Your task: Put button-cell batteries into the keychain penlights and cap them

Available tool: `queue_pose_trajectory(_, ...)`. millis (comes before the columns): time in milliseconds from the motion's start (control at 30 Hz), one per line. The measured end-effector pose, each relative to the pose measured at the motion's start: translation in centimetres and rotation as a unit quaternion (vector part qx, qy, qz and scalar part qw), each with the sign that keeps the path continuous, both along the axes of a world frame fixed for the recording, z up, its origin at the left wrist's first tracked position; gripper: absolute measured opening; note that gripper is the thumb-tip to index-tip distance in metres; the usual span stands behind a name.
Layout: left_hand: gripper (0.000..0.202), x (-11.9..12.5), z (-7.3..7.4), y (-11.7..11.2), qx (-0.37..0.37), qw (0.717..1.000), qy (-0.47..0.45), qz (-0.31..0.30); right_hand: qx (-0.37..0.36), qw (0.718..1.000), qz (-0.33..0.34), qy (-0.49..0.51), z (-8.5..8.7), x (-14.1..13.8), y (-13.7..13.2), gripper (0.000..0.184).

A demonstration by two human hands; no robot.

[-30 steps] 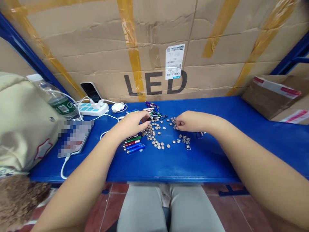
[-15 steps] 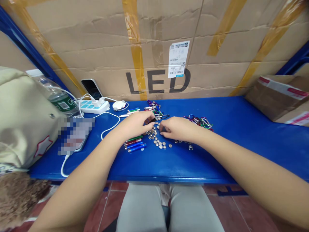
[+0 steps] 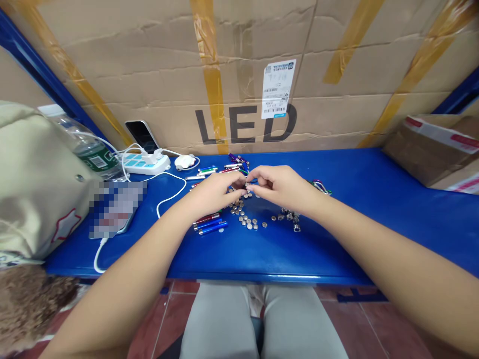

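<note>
My left hand (image 3: 217,192) is closed in a pinch above the pile of silver button cells (image 3: 250,223); what sits in its fingers is mostly hidden. Against those fingertips, my right hand (image 3: 279,188) pinches a small silver piece that looks like a button cell (image 3: 247,185). Blue and red metal flashlight tubes (image 3: 212,228) lie below my left hand. Small metal end parts (image 3: 294,217) are under my right wrist. Colored carabiner clips (image 3: 320,187) show partly behind my right forearm.
More slim tubes (image 3: 205,171) and purple pieces (image 3: 238,158) lie at the back. On the left are a power strip (image 3: 145,164), white cables, a phone (image 3: 123,212), a water bottle (image 3: 95,154) and a bag (image 3: 41,179). Cardboard boxes (image 3: 430,149) stand right and behind.
My right hand has moved up and slightly left from the button cells to my left fingertips, bringing a small silver piece. My left hand has stayed nearly in place.
</note>
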State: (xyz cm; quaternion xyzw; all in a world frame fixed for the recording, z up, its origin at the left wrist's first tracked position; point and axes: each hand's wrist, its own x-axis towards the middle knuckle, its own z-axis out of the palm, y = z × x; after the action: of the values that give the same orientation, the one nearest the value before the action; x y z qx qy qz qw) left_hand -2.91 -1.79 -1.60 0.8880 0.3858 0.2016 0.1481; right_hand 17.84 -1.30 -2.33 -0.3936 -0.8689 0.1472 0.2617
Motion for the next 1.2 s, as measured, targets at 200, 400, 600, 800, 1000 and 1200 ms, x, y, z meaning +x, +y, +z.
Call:
queue_pose_trajectory(200, 0.012, -0.2, -0.1, 0.3, 0.008, 1.0, 0.0, 0.02, -0.009, 1.0, -0.021, -0.017, 0.2, 0.7, 0.5, 0.027)
queue_pose_trajectory(400, 0.016, -0.7, -0.3, 0.9, 0.037, 0.997, -0.009, 0.062, -0.03, 0.981, -0.077, -0.178, -0.2, 1.5, 1.7, 0.02)
queue_pose_trajectory(600, 0.017, -0.6, -0.4, 0.8, 0.025, 0.998, 0.006, 0.052, -0.064, 0.977, -0.043, -0.199, -1.1, 1.1, 2.3, 0.019)
queue_pose_trajectory(800, 0.016, -0.7, -0.7, 1.0, 0.034, 0.998, 0.004, 0.045, -0.08, 0.977, -0.027, -0.196, -1.1, 0.9, 2.4, 0.018)
queue_pose_trajectory(1000, 0.014, -0.6, -0.7, 1.0, 0.038, 0.998, 0.014, 0.037, -0.094, 0.973, -0.035, -0.21, -0.9, 0.9, 2.4, 0.017)
queue_pose_trajectory(1200, 0.012, -0.5, -0.7, 0.8, 0.04, 0.999, 0.022, 0.029, -0.091, 0.974, -0.032, -0.205, -1.0, 1.0, 2.4, 0.014)
